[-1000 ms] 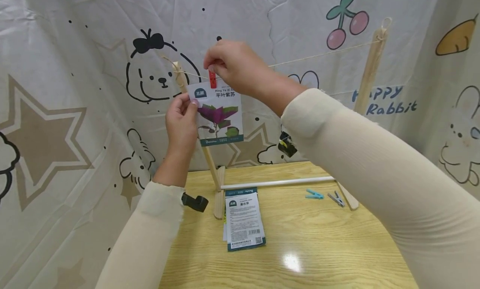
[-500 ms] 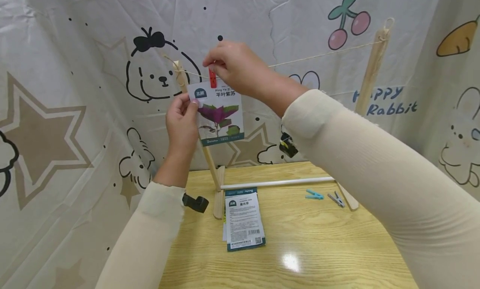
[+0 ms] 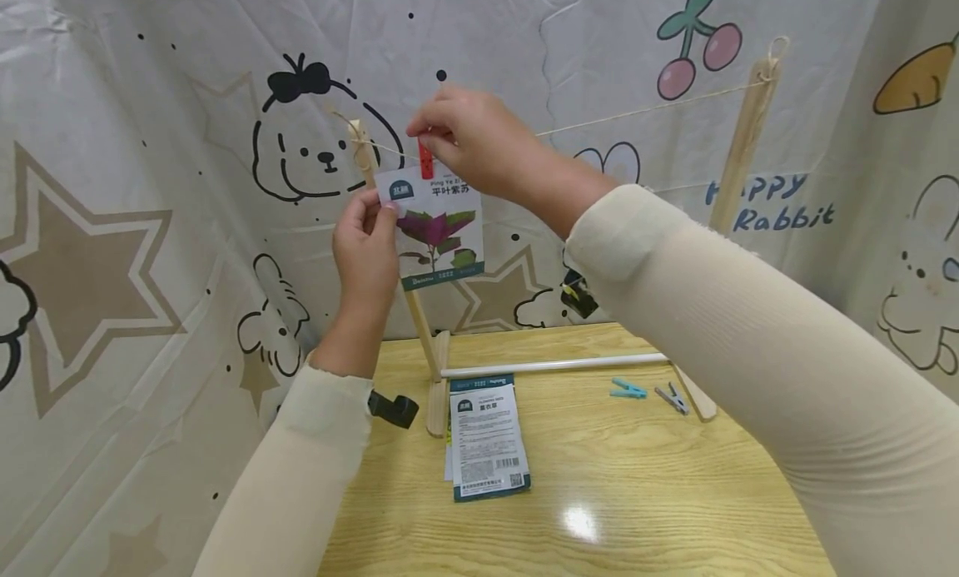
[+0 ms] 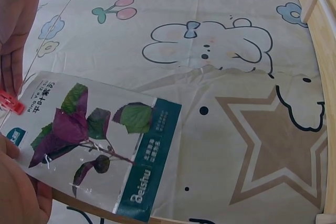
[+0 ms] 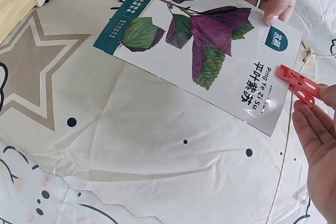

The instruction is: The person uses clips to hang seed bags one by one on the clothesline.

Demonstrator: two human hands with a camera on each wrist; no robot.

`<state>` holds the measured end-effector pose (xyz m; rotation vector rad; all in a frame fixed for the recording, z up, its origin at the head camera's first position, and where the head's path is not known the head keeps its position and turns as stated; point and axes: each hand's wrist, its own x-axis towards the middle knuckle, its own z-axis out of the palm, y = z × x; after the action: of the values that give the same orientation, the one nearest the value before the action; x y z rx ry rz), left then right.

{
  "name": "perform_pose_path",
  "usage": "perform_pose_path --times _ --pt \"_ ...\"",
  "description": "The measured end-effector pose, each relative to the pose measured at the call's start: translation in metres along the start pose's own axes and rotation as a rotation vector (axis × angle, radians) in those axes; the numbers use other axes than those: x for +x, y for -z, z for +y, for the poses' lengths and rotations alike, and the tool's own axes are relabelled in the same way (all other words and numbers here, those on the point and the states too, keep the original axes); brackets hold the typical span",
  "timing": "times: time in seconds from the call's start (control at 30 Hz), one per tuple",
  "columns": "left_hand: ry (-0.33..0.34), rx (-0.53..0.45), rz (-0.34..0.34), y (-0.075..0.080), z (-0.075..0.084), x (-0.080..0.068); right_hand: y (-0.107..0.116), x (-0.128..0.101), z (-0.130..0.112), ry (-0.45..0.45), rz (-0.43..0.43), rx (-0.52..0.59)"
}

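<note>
A seed packet [image 3: 440, 227] with a purple-leaf picture hangs upright at the string [image 3: 644, 109]. My left hand [image 3: 367, 248] pinches its left edge between thumb and fingers. At the packet's top edge sits a red clothespin [image 3: 426, 160], whose upper end my right hand [image 3: 479, 140] pinches. In the right wrist view the red clothespin [image 5: 298, 82] bites the packet's top edge beside the string. The left wrist view shows the packet's front [image 4: 94, 145] with the thumb on its corner; the clothespin [image 4: 11, 102] is partly cut off there.
The string runs between two wooden posts [image 3: 742, 144], joined below by a white rod [image 3: 554, 365]. More seed packets [image 3: 490, 444] lie stacked on the wooden table [image 3: 614, 494]. A blue clothespin [image 3: 628, 389] and a grey clothespin [image 3: 672, 398] lie to the right.
Both hands keep their grip on the packet and the red clothespin. The packet's lower edge has shifted very slightly; little else differs.
</note>
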<state>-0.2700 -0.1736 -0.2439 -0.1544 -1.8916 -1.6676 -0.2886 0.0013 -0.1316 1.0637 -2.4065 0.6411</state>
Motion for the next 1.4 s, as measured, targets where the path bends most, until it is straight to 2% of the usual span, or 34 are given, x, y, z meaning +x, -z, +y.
perform_pose_path --times 0.3,0.4,0.63,0.77,0.93,1.03,1.2,1.4 --pt "-0.003 0.081 0.050 0.000 -0.001 -0.002 0.001 -0.004 -0.001 -0.042 -0.017 0.013" --pt "-0.005 0.089 0.065 0.000 -0.001 -0.003 0.002 -0.005 0.000 -0.045 0.001 0.033" --pt "-0.011 0.088 0.083 0.001 -0.002 -0.004 0.004 -0.010 0.007 0.011 0.106 0.049" --pt "-0.005 0.075 0.094 0.002 -0.001 -0.006 0.005 -0.014 0.011 0.041 0.130 0.037" --pt "-0.062 0.078 0.116 0.001 0.000 -0.007 0.005 -0.020 0.013 0.062 0.146 0.041" --pt "-0.090 0.082 0.117 0.000 0.002 -0.008 0.006 -0.023 0.013 0.084 0.164 0.041" --pt "-0.099 0.065 0.109 -0.001 0.005 -0.012 0.007 -0.029 0.014 0.120 0.190 0.039" --pt "-0.092 0.048 0.060 0.000 0.006 -0.019 0.006 -0.037 0.017 0.151 0.216 0.054"
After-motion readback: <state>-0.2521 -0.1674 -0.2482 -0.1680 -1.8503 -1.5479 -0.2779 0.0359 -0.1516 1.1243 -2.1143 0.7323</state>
